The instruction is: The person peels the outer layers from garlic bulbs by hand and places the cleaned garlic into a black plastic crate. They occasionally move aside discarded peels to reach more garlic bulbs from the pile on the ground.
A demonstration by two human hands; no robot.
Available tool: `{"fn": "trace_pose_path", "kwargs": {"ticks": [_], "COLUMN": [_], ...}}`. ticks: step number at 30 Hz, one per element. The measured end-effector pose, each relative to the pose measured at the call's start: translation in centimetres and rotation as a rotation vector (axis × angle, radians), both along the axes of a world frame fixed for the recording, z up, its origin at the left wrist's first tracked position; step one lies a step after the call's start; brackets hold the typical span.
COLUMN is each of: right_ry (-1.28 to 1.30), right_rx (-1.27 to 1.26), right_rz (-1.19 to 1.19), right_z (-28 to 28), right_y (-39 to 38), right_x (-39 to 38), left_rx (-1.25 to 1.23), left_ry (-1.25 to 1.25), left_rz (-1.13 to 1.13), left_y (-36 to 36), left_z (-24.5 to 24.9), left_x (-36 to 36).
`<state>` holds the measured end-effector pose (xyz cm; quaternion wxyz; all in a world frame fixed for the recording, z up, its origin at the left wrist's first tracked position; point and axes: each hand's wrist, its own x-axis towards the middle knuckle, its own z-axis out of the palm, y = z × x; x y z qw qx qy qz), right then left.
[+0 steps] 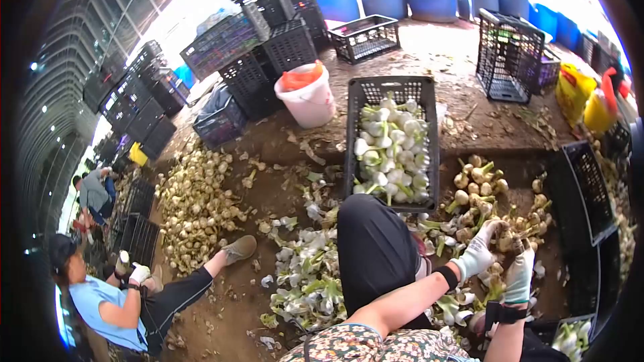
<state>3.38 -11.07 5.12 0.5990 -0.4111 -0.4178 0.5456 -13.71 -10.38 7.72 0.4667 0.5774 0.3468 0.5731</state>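
Note:
Both my hands wear whitish gloves and meet low over a heap of unpeeled garlic [479, 181] to the right of my knee. My left hand [476, 253] has its fingers curled at a brownish garlic bulb [506, 240]. From the other side my right hand [519, 275] closes on the same bulb, its fingertips partly hidden. Ahead of my knee, a black plastic crate [434, 141] holds cleaned white garlic bulbs [392, 151] with green stems. Peeled garlic skins [308, 275] litter the ground beside my leg.
Black crates [590, 194] stand close on my right. A white bucket [307, 104] with orange cloth and stacked crates [268, 40] are farther back. Another pile of garlic [198, 208] lies left, where a seated person [111, 302] in blue works. Blue barrels [433, 3] line the back.

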Motion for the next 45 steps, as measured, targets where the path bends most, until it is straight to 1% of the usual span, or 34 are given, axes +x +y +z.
{"fn": "trace_pose_path", "kwargs": {"ticks": [1, 3, 4, 5, 7, 9, 10, 11, 12, 13, 14, 15, 16, 17, 19, 21, 23, 25, 27, 28, 29, 30, 31, 33, 34, 35, 37, 38, 39, 41, 42, 44, 45], "right_ry": [-0.22, 0.073, 0.1, 0.055, 0.123, -0.13, -0.072, -0.159, -0.312, -0.522, -0.478, -0.593, -0.502, -0.442, -0.427, -0.175, -0.145, 0.069, 0.092, 0.063, 0.034, -0.074, -0.073, -0.572, -0.575, -0.573, -0.03, 0.308, 0.571, 0.41, 0.416, -0.77, -0.769], "right_rx": [0.024, -0.144, -0.126, -0.106, -0.134, -0.18, -0.136, -0.036, 0.032, 0.171, 0.205, 0.214, 0.013, 0.023, 0.076, -0.157, -0.154, -0.13, -0.095, -0.128, -0.16, -0.124, -0.126, 0.045, 0.047, 0.043, -0.41, -0.328, -0.288, -0.442, -0.441, -0.323, -0.319], "right_rz": [-0.054, 0.093, 0.063, 0.029, -0.007, 0.027, -0.097, -0.093, -0.175, -0.151, -0.17, -0.116, -0.09, -0.045, -0.121, -0.158, -0.185, -0.166, -0.22, -0.221, -0.222, -0.287, -0.297, -0.389, -0.393, -0.395, -0.318, -0.393, -0.342, -0.332, -0.339, -0.501, -0.502], "right_z": [0.4, 5.9, 6.8, 6.2, 7.5, 6.7, 9.4, 5.2, 4.7, 7.8, 8.0, 6.2, 7.4, 6.1, 8.7, 8.3, 7.3, 6.7, 6.8, 6.9, 6.9, 6.0, 5.9, 5.8, 5.3, 4.9, 5.0, 2.8, 0.4, -0.5, -1.2, 0.0, 1.1], "right_y": [0.2, -0.9, -1.2, -1.3, -1.7, -1.5, -2.1, -0.9, -1.0, -1.7, -2.3, -1.8, -1.9, -1.6, -2.4, -2.4, -2.7, -2.9, -3.2, -3.3, -3.5, -3.4, -3.6, -4.0, -3.7, -3.9, -4.2, -3.9, -3.8, -4.6, -5.1, -5.6, -6.0], "right_x": [0.0, -2.6, -3.3, -2.9, -3.4, -1.5, -4.0, -1.1, -0.7, -1.0, -1.0, 0.2, -0.5, -0.2, -1.8, -2.1, -1.4, -0.9, -0.5, -0.1, 0.3, 0.3, 0.2, 0.0, 0.0, 0.4, 1.7, 2.5, 3.9, 5.5, 5.8, 5.6, 5.1], "left_rx": [-0.119, -0.212, -0.219, -0.23, -0.217, -0.41, -0.378, -0.501, -0.579, -0.606, -0.603, -0.594, -0.609, -0.532, -0.292, -0.326, -0.566, -0.636, -0.664, -0.67, -0.678, -0.683, -0.681, -0.438, -0.52, -0.524, -0.616, -0.544, -0.472, -0.431, -0.421, -0.401, -0.397], "left_ry": [-0.142, -0.328, -0.316, -0.304, -0.309, -0.331, -0.341, -0.377, -0.396, -0.556, -0.682, -0.62, -0.587, -0.503, -0.303, -0.279, -0.369, -0.569, -0.679, -0.676, -0.571, -0.465, -0.365, -0.131, -0.231, -0.227, -0.396, -0.336, -0.274, -0.367, -0.361, -0.37, -0.369], "left_rz": [-0.075, -0.141, -0.159, -0.183, -0.177, -0.236, -0.235, -0.323, -0.365, -0.41, -0.448, -0.473, -0.395, -0.381, -0.334, -0.318, -0.25, -0.43, -0.531, -0.539, -0.463, -0.388, -0.275, -0.221, -0.286, -0.288, -0.522, -0.572, -0.618, -0.663, -0.627, -0.538, -0.538], "left_y": [-0.2, 0.1, 0.1, -0.1, -0.5, -0.8, -1.2, -2.3, -2.1, -1.6, -1.4, -1.0, -1.6, -1.8, -1.6, -1.6, -1.6, -0.9, -0.8, -0.8, -0.9, -1.0, -1.3, -1.9, -2.1, -1.7, -1.0, -1.0, -1.0, -1.5, -1.6, -1.7, -1.5], "left_z": [0.2, -0.9, -0.4, 0.0, 0.3, 0.6, 2.4, 6.0, 5.8, 4.5, 3.5, 1.1, 1.2, 2.5, 3.2, 3.0, 3.2, 2.6, 1.3, 1.5, 1.9, 2.2, 2.0, 1.6, 2.5, 2.5, 2.4, 2.2, 2.1, 3.1, 3.1, 3.3, 3.3], "left_x": [-0.1, -0.1, -0.4, -0.4, -1.2, -1.3, -2.1, -2.9, -3.0, -1.7, -1.3, -1.4, -1.1, -0.6, 0.0, 0.5, 0.4, 0.8, 1.1, 1.3, 1.8, 2.4, 2.9, 3.4, 3.0, 2.5, 1.9, 2.1, 2.2, 2.5, 2.4, 2.5, 2.6]}}
